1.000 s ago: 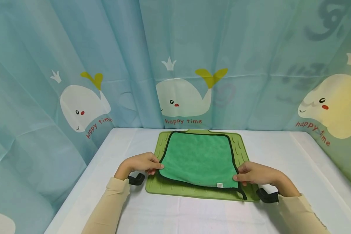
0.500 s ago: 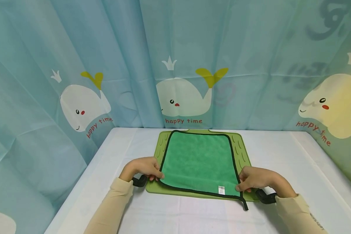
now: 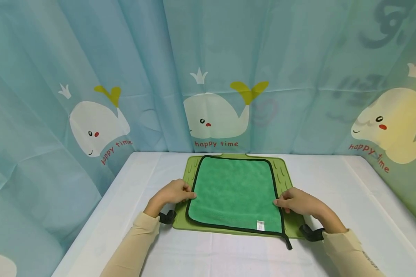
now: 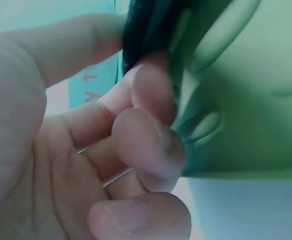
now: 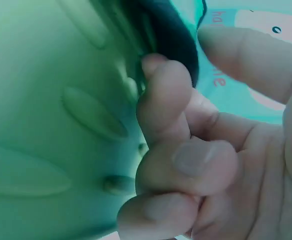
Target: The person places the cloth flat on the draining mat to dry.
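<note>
A green cloth with a black border and a small white label lies spread over a light green ridged mat. My left hand pinches its left edge, somewhat in from the near corner. Opposite, my right hand holds the right edge between thumb and fingers. Both wrist views show the dark border between thumb and index finger, with the other fingers curled just beside the ridged mat. At the near right corner a black loop sticks out past the mat.
The mat rests on a white-covered table, near its back edge. Behind and to both sides hangs a blue-green curtain printed with whales. A black wrist strap mount projects beside the right hand, and another beside the left.
The cloth's near edge first came toward me and down onto the mat. Since then both hands have shifted away from me along its sides, from near the front corners.
</note>
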### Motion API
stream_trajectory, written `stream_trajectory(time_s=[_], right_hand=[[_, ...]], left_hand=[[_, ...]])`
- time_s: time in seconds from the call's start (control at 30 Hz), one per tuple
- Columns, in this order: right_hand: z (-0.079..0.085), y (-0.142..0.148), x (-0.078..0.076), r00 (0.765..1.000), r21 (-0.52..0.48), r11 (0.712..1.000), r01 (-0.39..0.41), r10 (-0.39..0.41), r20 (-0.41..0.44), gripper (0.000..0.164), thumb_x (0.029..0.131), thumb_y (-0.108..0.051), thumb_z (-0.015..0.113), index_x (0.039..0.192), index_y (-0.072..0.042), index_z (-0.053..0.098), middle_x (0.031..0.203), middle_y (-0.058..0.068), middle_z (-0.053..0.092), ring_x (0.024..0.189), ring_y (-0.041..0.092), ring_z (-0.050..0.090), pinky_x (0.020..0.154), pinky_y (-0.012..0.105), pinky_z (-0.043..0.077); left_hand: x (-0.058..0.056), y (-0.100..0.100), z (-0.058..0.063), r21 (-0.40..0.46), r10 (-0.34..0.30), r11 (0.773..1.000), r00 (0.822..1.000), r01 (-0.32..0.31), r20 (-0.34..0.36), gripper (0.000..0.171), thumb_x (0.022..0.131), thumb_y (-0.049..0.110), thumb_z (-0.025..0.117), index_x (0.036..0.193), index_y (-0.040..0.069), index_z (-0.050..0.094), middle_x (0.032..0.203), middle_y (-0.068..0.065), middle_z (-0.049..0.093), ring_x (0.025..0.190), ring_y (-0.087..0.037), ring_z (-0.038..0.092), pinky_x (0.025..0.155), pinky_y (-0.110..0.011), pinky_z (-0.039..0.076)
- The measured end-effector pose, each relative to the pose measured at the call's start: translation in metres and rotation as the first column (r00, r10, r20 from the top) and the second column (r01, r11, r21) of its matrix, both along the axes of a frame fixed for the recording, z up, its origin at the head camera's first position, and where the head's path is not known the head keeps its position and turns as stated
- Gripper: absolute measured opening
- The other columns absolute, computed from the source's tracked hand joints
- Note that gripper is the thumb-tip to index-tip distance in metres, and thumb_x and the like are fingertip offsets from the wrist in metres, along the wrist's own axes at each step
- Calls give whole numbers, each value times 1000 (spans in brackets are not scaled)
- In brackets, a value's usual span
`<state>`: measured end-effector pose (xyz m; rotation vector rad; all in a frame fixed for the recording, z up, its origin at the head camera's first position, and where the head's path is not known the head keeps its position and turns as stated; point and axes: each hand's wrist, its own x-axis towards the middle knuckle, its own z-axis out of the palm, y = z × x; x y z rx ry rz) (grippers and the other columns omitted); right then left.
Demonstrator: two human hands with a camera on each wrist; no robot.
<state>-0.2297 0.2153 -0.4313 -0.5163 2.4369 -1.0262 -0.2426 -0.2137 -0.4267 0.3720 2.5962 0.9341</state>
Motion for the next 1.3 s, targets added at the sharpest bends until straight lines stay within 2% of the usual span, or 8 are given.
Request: stream_trajectory(time_s=[0.3, 0.5, 0.67, 1.03, 1.3], right_hand=[[0, -2, -2, 996, 14, 997, 71, -70, -63, 38, 99, -20, 66, 67, -12, 49, 61, -4, 42, 55, 10, 29, 53, 26, 28], [-3, 0, -1, 999, 39, 998, 39, -38, -26, 35, 99, -20, 66, 69, -9, 53, 62, -3, 45, 57, 11, 34, 55, 28, 32], [-6, 2, -1, 999, 40, 999, 37, -36, -30, 36, 98, -22, 68, 68, -9, 54, 61, -3, 45, 57, 12, 35, 54, 28, 33], [-9, 3, -1, 998, 49, 998, 47, -45, -35, 39, 96, -24, 71, 65, -13, 50, 59, -5, 41, 55, 11, 33, 53, 27, 31], [-12, 5, -2, 999, 29, 999, 34, -33, -20, 37, 96, -27, 71, 68, -12, 52, 60, -5, 43, 54, 10, 33, 51, 27, 30]], left_hand=[[1, 2, 2, -37, -2, 999, 1000, 2, -19, 48, 98, 21, 70, 58, 19, 44, 54, 6, 41, 49, -10, 30, 52, -25, 29], [2, 3, 2, -53, -5, 999, 1000, 4, -14, 50, 97, 20, 71, 57, 19, 40, 53, 6, 32, 50, -11, 29, 54, -27, 30], [1, 3, 0, -57, 4, 998, 1000, -5, -11, 51, 96, 21, 72, 56, 19, 40, 53, 7, 29, 50, -11, 27, 54, -27, 29], [2, 1, -4, -52, 15, 999, 1000, -15, -7, 49, 94, 23, 74, 56, 18, 43, 53, 7, 30, 51, -10, 27, 54, -27, 30], [4, 0, -4, -54, 35, 998, 999, -37, -26, 36, 91, 22, 76, 64, 15, 54, 58, 5, 43, 53, -11, 36, 55, -27, 33]])
